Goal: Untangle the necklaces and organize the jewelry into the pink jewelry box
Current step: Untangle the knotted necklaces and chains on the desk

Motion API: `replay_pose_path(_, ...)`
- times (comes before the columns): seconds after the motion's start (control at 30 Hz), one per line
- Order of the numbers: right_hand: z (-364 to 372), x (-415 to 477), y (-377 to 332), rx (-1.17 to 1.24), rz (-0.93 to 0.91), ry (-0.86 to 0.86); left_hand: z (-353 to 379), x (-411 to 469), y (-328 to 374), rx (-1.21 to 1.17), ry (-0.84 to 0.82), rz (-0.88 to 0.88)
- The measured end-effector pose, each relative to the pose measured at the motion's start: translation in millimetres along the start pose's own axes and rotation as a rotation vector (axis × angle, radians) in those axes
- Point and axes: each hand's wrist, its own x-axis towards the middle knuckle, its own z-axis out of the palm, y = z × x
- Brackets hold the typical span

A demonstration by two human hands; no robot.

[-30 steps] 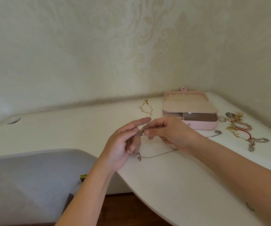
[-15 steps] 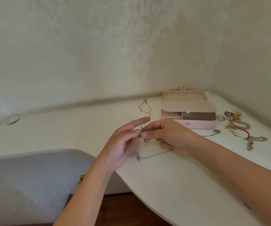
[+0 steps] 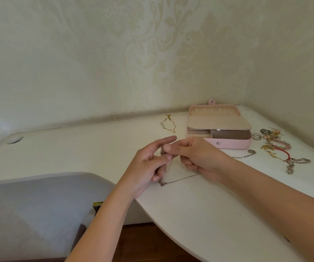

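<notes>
Little has been shifted since half a second ago. A lower finger of the left hand (image 3: 146, 167) has been brought up under the fingertips of the right hand (image 3: 201, 157), and the tangle (image 3: 162, 150) is kept between both hands above the worktop (image 3: 77, 148).

Head view: the tangle of necklaces is pinched by the left hand, whose forefinger is stretched straight while its other fingers are curled. The same tangle is pinched from the other side by the right thumb and forefinger, with the remaining right fingers curled in. Both hands are thus clamped on the tangle, fingertips touching. A thin strand hangs from the pinch, and a silver chain (image 3: 180, 179) is trailed from below the left fingers across the worktop and under the right hand.

Behind the right hand the pink box (image 3: 233, 143) is seen open near the corner of the wall, with ring rolls at the left and a brown-lined compartment at the right. A gold necklace (image 3: 168, 123) is laid just left of the box. A silver pendant (image 3: 251, 152) is laid in front of the box's right end. To the right of the box, rings (image 3: 256, 136) and a pile of jewelry (image 3: 277, 146) are spread out. A grey chair (image 3: 39, 205) is seen at the lower left, below the worktop's edge.
</notes>
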Motion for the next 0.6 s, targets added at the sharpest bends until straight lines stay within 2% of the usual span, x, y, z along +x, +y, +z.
replay_pose_path(0.23,1.5,3.9,1.7,-0.031,0.066,0.072,3.6,-1.2,1.1,0.08,-0.059,0.0)
replay_pose_path(0.4,-1.0,1.5,-0.2,-0.043,-0.009,0.087,2.5,-2.2,1.3,0.01,-0.042,0.014)
replay_pose_path(0.6,-3.1,7.8,2.2,-0.153,-0.05,0.198,3.0,-3.8,4.3,-0.103,-0.013,0.018)
